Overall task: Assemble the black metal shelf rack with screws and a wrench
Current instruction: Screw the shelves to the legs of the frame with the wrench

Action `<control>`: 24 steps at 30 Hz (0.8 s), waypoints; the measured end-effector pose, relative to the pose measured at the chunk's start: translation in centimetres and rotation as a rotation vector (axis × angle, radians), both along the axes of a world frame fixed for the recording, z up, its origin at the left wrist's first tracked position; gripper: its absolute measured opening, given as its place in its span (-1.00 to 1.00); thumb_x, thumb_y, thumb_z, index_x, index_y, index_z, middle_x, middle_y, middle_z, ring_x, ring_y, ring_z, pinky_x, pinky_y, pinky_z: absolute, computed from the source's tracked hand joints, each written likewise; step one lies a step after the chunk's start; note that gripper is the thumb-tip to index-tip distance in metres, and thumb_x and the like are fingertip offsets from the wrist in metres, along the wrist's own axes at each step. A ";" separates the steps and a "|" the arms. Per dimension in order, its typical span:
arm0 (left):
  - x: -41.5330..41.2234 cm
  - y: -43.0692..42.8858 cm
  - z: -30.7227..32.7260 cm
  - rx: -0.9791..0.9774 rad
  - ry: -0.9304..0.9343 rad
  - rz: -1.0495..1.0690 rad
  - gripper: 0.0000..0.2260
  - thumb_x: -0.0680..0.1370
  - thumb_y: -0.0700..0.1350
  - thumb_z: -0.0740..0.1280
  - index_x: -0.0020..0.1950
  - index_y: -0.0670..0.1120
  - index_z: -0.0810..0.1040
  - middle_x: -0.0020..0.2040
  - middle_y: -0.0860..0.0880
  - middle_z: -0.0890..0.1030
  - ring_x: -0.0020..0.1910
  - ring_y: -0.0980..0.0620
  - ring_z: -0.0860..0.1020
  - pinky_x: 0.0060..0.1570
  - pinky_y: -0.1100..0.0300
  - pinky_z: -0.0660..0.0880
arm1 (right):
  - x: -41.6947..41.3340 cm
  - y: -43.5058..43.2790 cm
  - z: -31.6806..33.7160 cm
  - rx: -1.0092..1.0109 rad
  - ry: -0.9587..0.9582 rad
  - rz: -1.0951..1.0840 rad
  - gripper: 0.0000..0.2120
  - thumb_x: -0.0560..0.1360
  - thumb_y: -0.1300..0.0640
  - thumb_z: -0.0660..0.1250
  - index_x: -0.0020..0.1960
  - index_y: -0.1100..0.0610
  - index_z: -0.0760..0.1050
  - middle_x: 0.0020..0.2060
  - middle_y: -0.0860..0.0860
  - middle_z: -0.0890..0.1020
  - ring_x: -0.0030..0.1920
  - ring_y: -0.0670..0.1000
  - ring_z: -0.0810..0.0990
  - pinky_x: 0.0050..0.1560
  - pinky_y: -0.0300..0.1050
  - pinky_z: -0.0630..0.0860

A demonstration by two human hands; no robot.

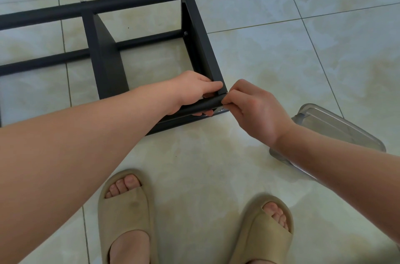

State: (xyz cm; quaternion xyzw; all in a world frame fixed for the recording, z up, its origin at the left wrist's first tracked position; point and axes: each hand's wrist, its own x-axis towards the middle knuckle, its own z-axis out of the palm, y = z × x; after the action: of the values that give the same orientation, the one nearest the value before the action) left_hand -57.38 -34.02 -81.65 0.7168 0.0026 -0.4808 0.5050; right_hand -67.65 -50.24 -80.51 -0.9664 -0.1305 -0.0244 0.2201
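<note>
Left hand (194,92): you grip the black tube (208,105).
Right hand (253,110): your fingers pinch at the tube end; holding what, I cannot tell.
Rack frame (108,64): beyond your hands.

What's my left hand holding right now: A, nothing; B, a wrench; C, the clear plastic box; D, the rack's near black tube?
D: the left hand wraps round the black tube at the near corner of the rack, while the right hand pinches the tube's end.

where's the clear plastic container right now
The clear container lies on the tiled floor at the right of the head view, partly hidden by the right forearm, off to the right of the black rack.
</note>
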 end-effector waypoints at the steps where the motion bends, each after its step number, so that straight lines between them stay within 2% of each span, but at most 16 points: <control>1: 0.0 0.0 0.0 0.001 0.004 0.003 -0.72 0.61 0.03 0.35 0.11 -0.19 0.63 0.00 -0.20 0.71 -0.28 -0.08 0.70 -0.40 0.22 0.57 | 0.0 0.0 0.0 -0.004 -0.004 0.000 -0.97 0.50 0.38 0.40 -0.10 0.32 0.62 -0.17 0.22 0.58 -0.31 0.27 0.52 -0.38 0.13 0.53; 6: -0.3 -0.1 0.0 0.031 -0.060 0.004 -0.69 0.62 0.02 0.33 0.06 -0.24 0.62 -0.07 -0.21 0.71 -0.28 -0.08 0.70 -0.42 0.23 0.55 | 0.1 0.3 0.1 -0.041 -0.036 -0.012 -0.91 0.50 0.35 0.43 -0.16 0.34 0.55 -0.25 0.22 0.55 -0.33 0.27 0.50 -0.40 0.02 0.42; 8: -0.8 -0.5 0.0 0.076 -0.163 0.008 -0.67 0.62 0.04 0.33 -0.01 -0.25 0.60 -0.17 -0.20 0.71 -0.33 -0.06 0.69 -0.45 0.24 0.50 | 0.1 0.3 0.2 -0.041 -0.026 -0.004 -0.91 0.52 0.32 0.42 -0.12 0.34 0.56 -0.21 0.21 0.56 -0.29 0.26 0.51 -0.37 0.05 0.44; 10: -1.5 -0.9 -0.2 0.193 -0.350 -0.017 -0.68 0.60 0.11 0.29 -0.04 -0.16 0.56 -0.21 -0.10 0.69 -0.28 -0.03 0.66 -0.32 0.16 0.50 | -0.2 -0.1 0.4 -0.014 0.007 0.017 -0.88 0.53 0.25 0.44 -0.02 0.32 0.58 -0.12 0.19 0.57 -0.20 0.25 0.55 -0.29 0.11 0.51; 12: -2.2 -1.3 -0.3 0.320 -0.524 0.004 -0.69 0.59 0.18 0.25 0.11 -0.04 0.50 -0.08 0.02 0.62 -0.09 -0.03 0.59 -0.07 0.05 0.50 | -0.7 -1.1 0.7 0.004 0.006 0.020 -0.79 0.54 0.18 0.45 0.11 0.28 0.59 -0.01 0.16 0.58 -0.09 0.23 0.58 -0.17 0.11 0.55; 14: -2.8 -1.4 -0.2 0.373 -0.678 0.065 -0.64 0.59 0.15 0.25 0.28 -0.01 0.41 0.11 0.02 0.55 0.10 -0.07 0.51 0.11 -0.01 0.46 | -1.6 -2.8 0.8 -0.012 -0.034 -0.025 -0.70 0.57 0.13 0.42 0.22 0.28 0.57 0.07 0.18 0.58 0.01 0.25 0.58 -0.05 0.15 0.55; 17: -3.7 -2.0 0.8 0.340 -1.034 0.059 -0.63 0.58 0.05 0.29 0.34 -0.06 0.42 0.24 -0.05 0.49 0.18 -0.13 0.42 0.15 0.01 0.37 | -3.8 -6.3 0.8 -0.056 -0.045 -0.137 -0.64 0.58 0.08 0.37 0.27 0.28 0.55 0.14 0.19 0.57 0.06 0.28 0.56 0.04 0.21 0.53; 19: -4.8 -3.1 1.8 0.213 -1.179 -0.048 -0.68 0.56 -0.01 0.31 0.28 -0.08 0.49 0.21 -0.06 0.51 0.14 -0.16 0.42 0.07 -0.01 0.39 | -5.8 -8.8 0.8 -0.072 -0.016 -0.224 -0.63 0.58 0.03 0.33 0.26 0.27 0.55 0.13 0.18 0.57 0.07 0.25 0.56 0.07 0.19 0.52; 21: -6.3 -4.5 2.4 0.122 -1.234 -0.222 -0.74 0.56 -0.04 0.32 0.22 -0.09 0.53 0.19 -0.06 0.52 0.12 -0.17 0.43 0.01 -0.04 0.42 | -8.0 -11.1 0.8 -0.076 0.037 -0.318 -0.62 0.60 0.00 0.26 0.25 0.25 0.56 0.11 0.13 0.57 0.09 0.21 0.56 0.12 0.13 0.51; 24: -8.7 -6.9 1.9 0.060 -1.236 -0.558 -0.72 0.60 0.01 0.27 0.26 -0.05 0.51 0.27 -0.03 0.48 0.23 -0.12 0.39 0.12 0.00 0.38 | -11.1 -14.1 0.4 -0.042 0.124 -0.499 -0.77 0.62 0.08 0.30 0.19 0.18 0.57 0.01 -0.04 0.55 0.05 0.09 0.57 0.05 -0.01 0.50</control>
State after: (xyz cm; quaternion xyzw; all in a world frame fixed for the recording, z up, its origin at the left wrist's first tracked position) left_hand -66.13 -40.91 -79.77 0.8474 -0.4584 -0.0948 0.2506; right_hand -78.73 -64.36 -80.12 -0.9727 0.1253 -0.0162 0.1947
